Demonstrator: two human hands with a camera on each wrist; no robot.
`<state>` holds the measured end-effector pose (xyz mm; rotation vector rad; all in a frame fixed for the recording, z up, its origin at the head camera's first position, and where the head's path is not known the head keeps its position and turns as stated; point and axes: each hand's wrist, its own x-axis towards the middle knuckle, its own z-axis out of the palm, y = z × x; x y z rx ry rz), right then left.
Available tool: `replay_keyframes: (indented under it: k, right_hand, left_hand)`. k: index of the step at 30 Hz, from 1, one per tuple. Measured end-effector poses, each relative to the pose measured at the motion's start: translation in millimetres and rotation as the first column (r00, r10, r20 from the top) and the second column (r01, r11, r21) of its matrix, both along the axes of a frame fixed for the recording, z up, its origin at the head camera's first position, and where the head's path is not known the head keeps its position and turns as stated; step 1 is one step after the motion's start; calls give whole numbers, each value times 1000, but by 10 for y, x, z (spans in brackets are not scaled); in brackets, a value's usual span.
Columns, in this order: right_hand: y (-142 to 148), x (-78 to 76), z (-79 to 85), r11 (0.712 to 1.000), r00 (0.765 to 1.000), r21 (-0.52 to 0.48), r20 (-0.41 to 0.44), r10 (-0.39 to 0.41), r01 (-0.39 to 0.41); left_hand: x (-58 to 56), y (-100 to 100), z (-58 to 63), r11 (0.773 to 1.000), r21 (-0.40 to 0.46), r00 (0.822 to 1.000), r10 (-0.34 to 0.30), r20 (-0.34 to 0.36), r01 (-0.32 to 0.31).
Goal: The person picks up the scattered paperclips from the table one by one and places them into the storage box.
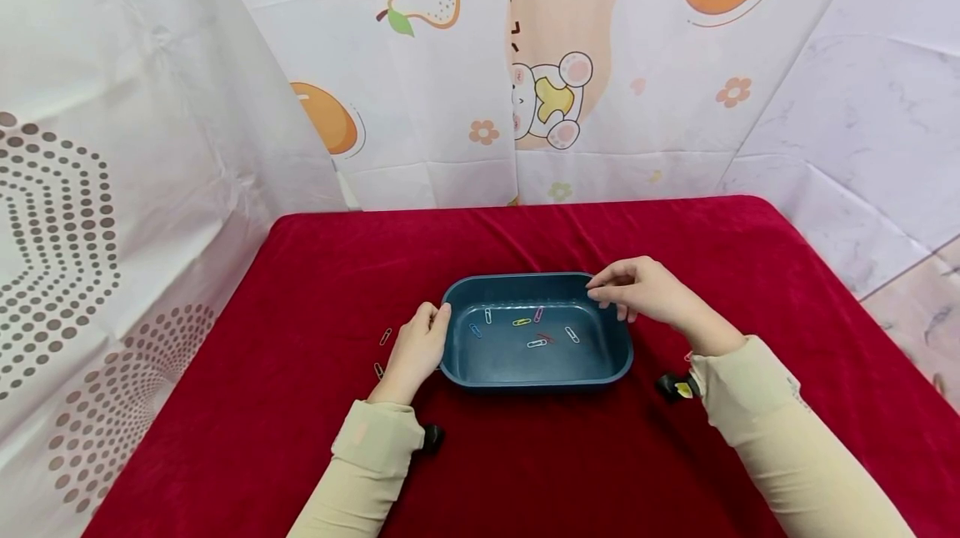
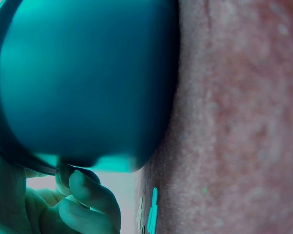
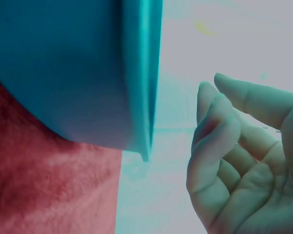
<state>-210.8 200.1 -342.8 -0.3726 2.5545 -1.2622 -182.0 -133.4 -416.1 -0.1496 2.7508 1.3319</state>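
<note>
A dark blue rectangular tray (image 1: 536, 381) sits on the red cloth. Inside lie several paper clips, among them a yellow paper clip (image 1: 521, 322), a blue paper clip (image 1: 476, 330) and a white paper clip (image 1: 572, 334). My left hand (image 1: 417, 348) grips the tray's left rim, thumb on top and fingers curled below, also seen in the left wrist view. Over the tray's back right corner is my right hand (image 1: 637, 292), with its fingers loosely bent. In the right wrist view its thumb and fingertips are close together, with nothing visible between them, apart from the tray.
Left of the tray, a paper clip (image 1: 386, 336) and another paper clip (image 1: 378, 370) lie on the cloth. A red paper clip (image 1: 688, 356) shows partly beside the right wrist. The red-covered table (image 1: 360, 254) ends at a printed curtain (image 1: 420, 104) behind.
</note>
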Motion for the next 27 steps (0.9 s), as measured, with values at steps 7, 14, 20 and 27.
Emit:
replay_keyframes:
  k: [7, 14, 20, 27]
  right_hand:
    - [147, 98, 81, 999, 999, -23, -30, -33, 32]
    - [377, 193, 111, 998, 997, -22, -42, -61, 60]
    - [577, 242, 85, 997, 996, -21, -38, -77, 76]
    - [758, 281, 20, 993, 993, -20, -9, -118, 118]
  left_hand:
    - [0, -1, -1, 1000, 10, 1000, 1, 1, -1]
    - [-8, 1, -9, 1000, 14, 1000, 2, 10, -3]
    - [-15, 4, -12, 1000, 6, 1000, 5, 4, -5]
    - [-11, 3, -12, 1000, 8, 1000, 5, 4, -5]
